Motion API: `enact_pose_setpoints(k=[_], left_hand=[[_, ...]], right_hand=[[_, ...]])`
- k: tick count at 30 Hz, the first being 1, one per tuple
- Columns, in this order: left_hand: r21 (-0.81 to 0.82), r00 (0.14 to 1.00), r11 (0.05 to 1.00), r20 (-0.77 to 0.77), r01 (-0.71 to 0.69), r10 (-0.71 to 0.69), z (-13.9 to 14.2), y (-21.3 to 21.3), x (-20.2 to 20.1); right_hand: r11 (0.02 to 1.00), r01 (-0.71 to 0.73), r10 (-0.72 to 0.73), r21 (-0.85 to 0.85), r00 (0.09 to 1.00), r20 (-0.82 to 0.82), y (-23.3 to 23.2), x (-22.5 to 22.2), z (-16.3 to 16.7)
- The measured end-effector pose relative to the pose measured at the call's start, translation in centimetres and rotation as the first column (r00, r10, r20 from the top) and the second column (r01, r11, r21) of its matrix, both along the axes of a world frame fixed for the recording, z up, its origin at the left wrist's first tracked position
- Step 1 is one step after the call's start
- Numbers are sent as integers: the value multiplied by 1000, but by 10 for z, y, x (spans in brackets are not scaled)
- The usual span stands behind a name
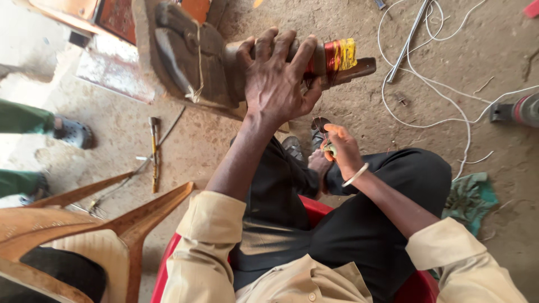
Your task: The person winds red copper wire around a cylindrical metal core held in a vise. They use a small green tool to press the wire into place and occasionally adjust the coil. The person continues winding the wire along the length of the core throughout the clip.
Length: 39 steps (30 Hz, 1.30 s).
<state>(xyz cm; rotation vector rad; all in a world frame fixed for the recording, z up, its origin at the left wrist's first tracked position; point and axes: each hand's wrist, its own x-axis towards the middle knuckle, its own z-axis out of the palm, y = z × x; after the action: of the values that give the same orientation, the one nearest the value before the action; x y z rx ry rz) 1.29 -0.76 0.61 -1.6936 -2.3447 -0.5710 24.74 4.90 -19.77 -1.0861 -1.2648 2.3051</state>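
A rough wooden block (247, 64) (banded red and yellow at one end) is gripped by the left hand (278, 78) at upper centre; a small greenish piece (330, 149) is pinched by the right hand (342, 148) at centre, with dusty floor (449, 168) beyond.

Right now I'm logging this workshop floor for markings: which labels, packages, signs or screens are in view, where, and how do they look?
Label-like wrap: a red and yellow glossy band around the end of the dark wooden piece under the left hand.
No packages, signs or screens show.
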Motion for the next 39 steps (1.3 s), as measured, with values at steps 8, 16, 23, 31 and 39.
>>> enact_pose_setpoints(k=[8, 16, 23, 31, 39], left_hand=[[-66, 999, 997, 12, -29, 30, -1, -1, 4], [-134, 1000, 991, -1, 23, -24, 4, -2, 8], [-4, 996, 998, 63, 57, -57, 6, -2, 6], [-35, 998, 999, 46, 41, -39, 6, 6, 2], [-266, 999, 963, -12, 43, -48, -1, 18, 2]], right_hand=[[992, -103, 104, -69, 994, 14, 0, 18, 26], [992, 111, -111, 57, 994, -15, 81, -95, 50], [965, 108, -168, -239, 955, -246, 83, -132, 50], [929, 141, -170, -343, 984, -57, 39, -56, 20], [993, 24, -28, -118, 999, -34, 17, -10, 54]])
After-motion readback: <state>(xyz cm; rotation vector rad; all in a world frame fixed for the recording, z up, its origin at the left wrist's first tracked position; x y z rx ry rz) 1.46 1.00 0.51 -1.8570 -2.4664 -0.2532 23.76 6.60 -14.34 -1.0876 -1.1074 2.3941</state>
